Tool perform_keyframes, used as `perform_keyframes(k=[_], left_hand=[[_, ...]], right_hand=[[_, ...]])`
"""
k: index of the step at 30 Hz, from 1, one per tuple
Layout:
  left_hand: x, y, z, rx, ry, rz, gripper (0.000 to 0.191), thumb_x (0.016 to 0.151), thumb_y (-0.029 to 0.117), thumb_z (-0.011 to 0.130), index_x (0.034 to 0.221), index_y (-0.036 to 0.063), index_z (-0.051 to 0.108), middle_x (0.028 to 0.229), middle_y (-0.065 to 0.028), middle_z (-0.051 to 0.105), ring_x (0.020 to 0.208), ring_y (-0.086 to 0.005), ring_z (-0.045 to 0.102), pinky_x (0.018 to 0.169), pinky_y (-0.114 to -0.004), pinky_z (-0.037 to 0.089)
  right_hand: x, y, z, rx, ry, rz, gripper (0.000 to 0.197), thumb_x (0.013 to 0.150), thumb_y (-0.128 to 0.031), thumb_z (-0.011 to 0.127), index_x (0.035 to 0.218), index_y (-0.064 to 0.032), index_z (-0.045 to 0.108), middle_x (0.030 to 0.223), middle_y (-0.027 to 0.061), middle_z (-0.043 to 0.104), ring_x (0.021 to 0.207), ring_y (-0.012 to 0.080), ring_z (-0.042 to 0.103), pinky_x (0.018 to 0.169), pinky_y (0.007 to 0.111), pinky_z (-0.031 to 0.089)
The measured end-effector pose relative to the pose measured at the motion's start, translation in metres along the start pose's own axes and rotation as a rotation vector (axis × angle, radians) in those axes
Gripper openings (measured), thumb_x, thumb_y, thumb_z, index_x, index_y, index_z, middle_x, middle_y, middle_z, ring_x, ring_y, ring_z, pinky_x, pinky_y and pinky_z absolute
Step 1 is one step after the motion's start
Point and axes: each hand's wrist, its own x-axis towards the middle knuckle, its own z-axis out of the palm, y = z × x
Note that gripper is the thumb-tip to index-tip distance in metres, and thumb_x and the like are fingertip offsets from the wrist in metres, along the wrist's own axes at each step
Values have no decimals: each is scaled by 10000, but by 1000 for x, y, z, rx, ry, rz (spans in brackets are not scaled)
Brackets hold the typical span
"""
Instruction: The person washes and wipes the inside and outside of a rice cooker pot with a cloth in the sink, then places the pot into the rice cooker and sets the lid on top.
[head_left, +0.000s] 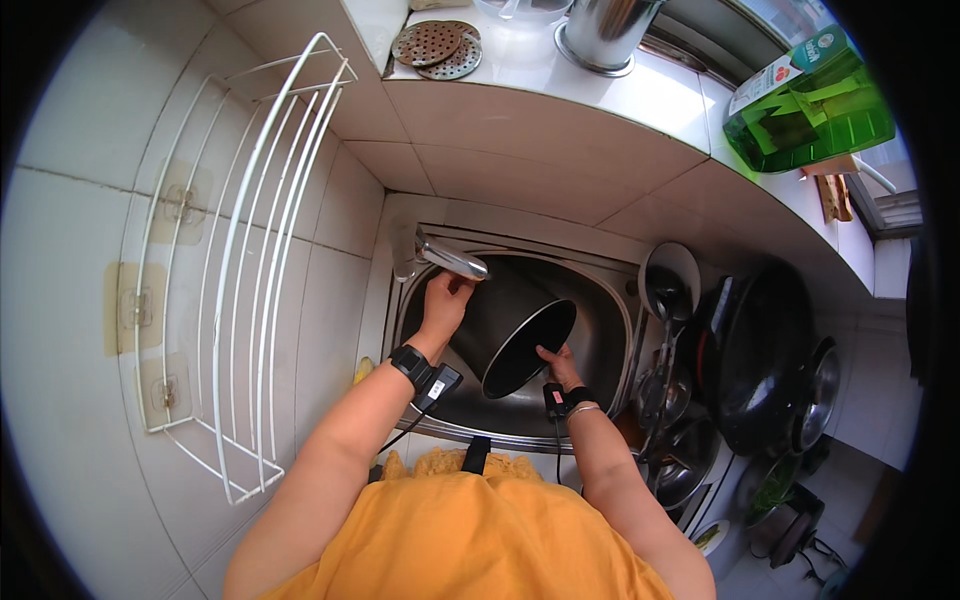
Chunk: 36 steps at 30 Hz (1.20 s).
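A dark, deep cylindrical pot (491, 315) lies tilted in the stainless steel sink (600, 360), its open mouth facing the lower right. My right hand (561, 365) grips the rim, thumb over the inside edge and the other fingers mostly hidden beneath. Just under the tip of the chrome faucet (454, 259) is my left hand (448, 300), its fingers bent beside the pot's far end. Whether those fingers press on the pot or the spout cannot be made out. No clear stream of water shows.
A white wire rack (251, 255) juts from the left wall. Right of the sink stand ladles (667, 289) and a large black wok (765, 360). On the ledge above are perforated metal discs (427, 43), a metal canister (609, 34) and a green liquid bottle (810, 112).
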Motion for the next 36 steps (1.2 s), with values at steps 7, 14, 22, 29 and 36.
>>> perform_keyframes(k=[7, 14, 22, 29, 36], left_hand=[[22, 0, 11, -739, -242, -501, 197, 891, 150, 514, 981, -12, 578, 824, -81, 625, 713, -134, 590, 628, -224, 473], [-25, 24, 25, -747, -517, -654, 250, 904, 232, 513, 987, 4, 576, 839, -73, 621, 735, -137, 610, 636, -213, 485], [-43, -9, -13, -207, -113, -625, 181, 850, 121, 527, 991, 24, 585, 836, -54, 594, 731, -113, 583, 614, -202, 450], [-49, -21, -28, -52, 83, -455, 394, 784, 127, 600, 1134, -30, 507, 1048, -138, 532, 983, -231, 509, 855, -311, 402], [-87, -10, -38, 56, 135, -394, 627, 840, 371, 566, 1292, -6, 347, 1301, -206, 312, 1180, -312, 355, 981, -349, 306]], right_hand=[[-12, -9, -13, -10, 123, -65, 322, 727, -8, 681, 1022, -29, 555, 960, 63, 626, 857, 175, 591, 807, 305, 465], [-16, -8, -29, -86, 232, -92, 305, 724, -18, 685, 1010, -24, 580, 960, 60, 628, 862, 170, 584, 807, 286, 443], [-16, -2, -12, -43, 203, -92, 296, 726, -30, 681, 1003, -26, 579, 966, 45, 625, 867, 165, 570, 824, 288, 412], [-7, -12, 10, -112, 100, -100, 306, 725, 19, 664, 1017, -31, 586, 933, 43, 632, 849, 155, 585, 801, 286, 454], [19, -31, 28, -79, -107, -99, 308, 728, 15, 655, 1026, -23, 585, 926, 33, 629, 827, 140, 579, 782, 268, 452]])
